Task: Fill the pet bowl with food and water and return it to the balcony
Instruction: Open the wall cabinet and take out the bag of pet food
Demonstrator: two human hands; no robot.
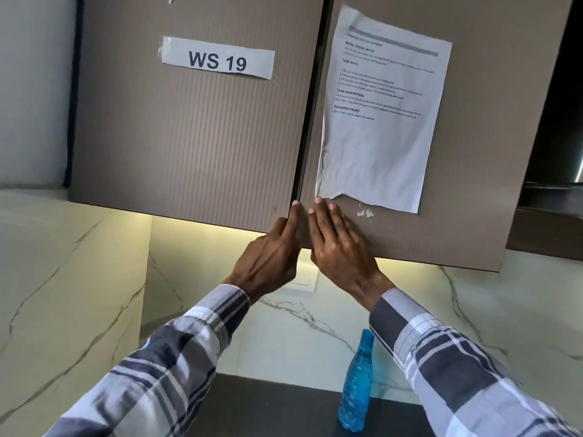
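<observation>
1. Overhead, two ribbed brown wall-cabinet doors fill most of the view: the left door (pixel 189 127) carries a taped label reading "WS 19" (pixel 217 58), and the right door (pixel 473 152) carries a crumpled printed task sheet (pixel 385 121).
2. Marble-look wall panels (pixel 63 294) run beneath the cabinets, lit by a warm strip under them, and a white switch plate (pixel 304 280) sits on the back wall.
3. Below, a dark countertop (pixel 284 411) shows only as a small patch between the plaid sleeves.
4. A blue plastic water bottle (pixel 356 383) stands upright on that counter, capped and untouched.
5. At the seam, the left hand (pixel 268 263) curls its fingertips over the inner edge of one door, probably the right one, though the seam is too tight to be sure.
6. Beside it, the right hand (pixel 340 247) lies flat with fingers spread on the right door's lower corner, gripping nothing.
7. No pet bowl or food is in view, so the task looks barely begun: opening the cabinet seems the step in hand, with filling, watering and the trip to the balcony all left.
</observation>
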